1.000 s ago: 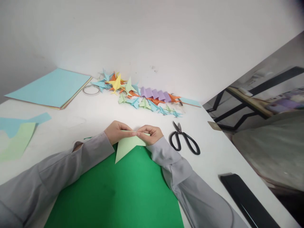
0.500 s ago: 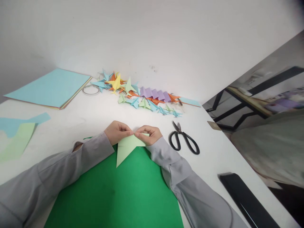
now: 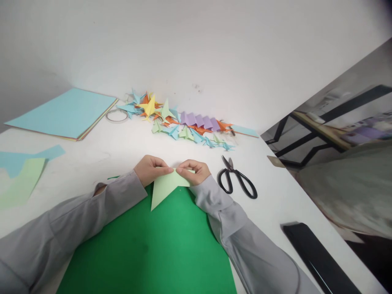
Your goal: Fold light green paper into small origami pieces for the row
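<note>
A folded light green paper point(image 3: 164, 188) with a point aimed toward me lies on a large dark green sheet point(image 3: 153, 249). My left hand point(image 3: 150, 169) pinches the paper's far edge from the left. My right hand point(image 3: 193, 171) pinches the same edge from the right, fingertips almost meeting the left ones at the middle. Both hands have curled fingers closed on the paper. Grey sleeves cover both arms.
Black scissors point(image 3: 237, 182) lie right of my right hand. Several folded paper figures point(image 3: 180, 122) sit by the wall, with a tape ring point(image 3: 117, 116) and a stack of coloured sheets point(image 3: 64, 114) at the left. Paper scraps point(image 3: 23, 171) lie far left. A black flat object point(image 3: 318, 257) lies near the table's right edge.
Both hands stay on the paper's far edge with small finger shifts. The paper's pointed tip has swung slightly.
</note>
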`<state>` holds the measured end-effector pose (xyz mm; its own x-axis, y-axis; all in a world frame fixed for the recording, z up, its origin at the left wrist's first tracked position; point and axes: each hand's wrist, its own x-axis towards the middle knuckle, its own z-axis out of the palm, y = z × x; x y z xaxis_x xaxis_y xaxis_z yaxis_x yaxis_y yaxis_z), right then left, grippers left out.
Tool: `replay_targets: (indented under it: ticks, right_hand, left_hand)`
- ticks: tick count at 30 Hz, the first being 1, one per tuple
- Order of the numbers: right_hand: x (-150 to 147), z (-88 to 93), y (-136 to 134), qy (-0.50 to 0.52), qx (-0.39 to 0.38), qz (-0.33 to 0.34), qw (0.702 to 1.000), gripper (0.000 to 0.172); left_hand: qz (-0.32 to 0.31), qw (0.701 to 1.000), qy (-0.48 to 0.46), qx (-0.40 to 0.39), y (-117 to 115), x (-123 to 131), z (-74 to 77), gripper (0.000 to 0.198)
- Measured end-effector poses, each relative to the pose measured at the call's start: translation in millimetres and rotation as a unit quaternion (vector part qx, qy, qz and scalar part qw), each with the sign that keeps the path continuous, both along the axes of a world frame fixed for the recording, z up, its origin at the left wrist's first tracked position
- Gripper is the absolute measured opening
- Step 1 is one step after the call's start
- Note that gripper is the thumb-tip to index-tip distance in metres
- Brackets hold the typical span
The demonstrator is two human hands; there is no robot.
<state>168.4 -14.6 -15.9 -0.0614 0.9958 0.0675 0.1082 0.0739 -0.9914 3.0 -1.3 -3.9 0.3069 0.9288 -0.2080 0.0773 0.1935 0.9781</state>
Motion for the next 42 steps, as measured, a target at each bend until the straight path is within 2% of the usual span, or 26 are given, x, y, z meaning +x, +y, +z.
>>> replay_targets:
  ticks: [4, 8, 14, 25, 30, 36, 42]
  right_hand:
    - [-1.0, -0.9, 0.0, 0.007, -0.034, 0.019, 0.999, 0.027]
    - [-1.6, -2.1, 0.1, -0.011, -0.027, 0.046, 0.999, 0.031]
    - [-2.1, -2.6, -0.3, 0.002, -0.027, 0.059, 0.998, 0.033]
    - [-2.5, -4.9, -0.4, -0.008, -0.021, 0.046, 0.999, 0.034]
    - [-3.5, -5.1, -1.0, -0.01, -0.027, 0.04, 0.999, 0.033]
    - [-5.0, -4.1, -2.3, -0.005, -0.023, 0.027, 0.999, 0.032]
    - [-4.2, -3.0, -1.2, 0.034, -0.046, 0.001, 0.998, 0.028]
  left_hand:
    - [-0.012, 0.999, 0.021, 0.038, 0.6, -1.0, -1.2, 0.021]
    - [-0.033, 0.995, 0.041, 0.08, 2.1, -1.1, -4.4, 0.019]
    - [-0.033, 0.994, 0.051, 0.086, 2.2, -1.4, -5.6, 0.019]
    - [0.006, 0.998, 0.054, 0.03, 0.5, 0.9, -0.2, 0.029]
    - [-0.014, 0.999, 0.03, 0.013, 0.6, 0.1, -3.2, 0.038]
    - [-0.013, 0.999, 0.031, 0.02, 3.2, -0.6, -4.0, 0.027]
    - [-0.033, 0.995, -0.064, -0.065, 3.0, -0.4, -1.9, 0.017]
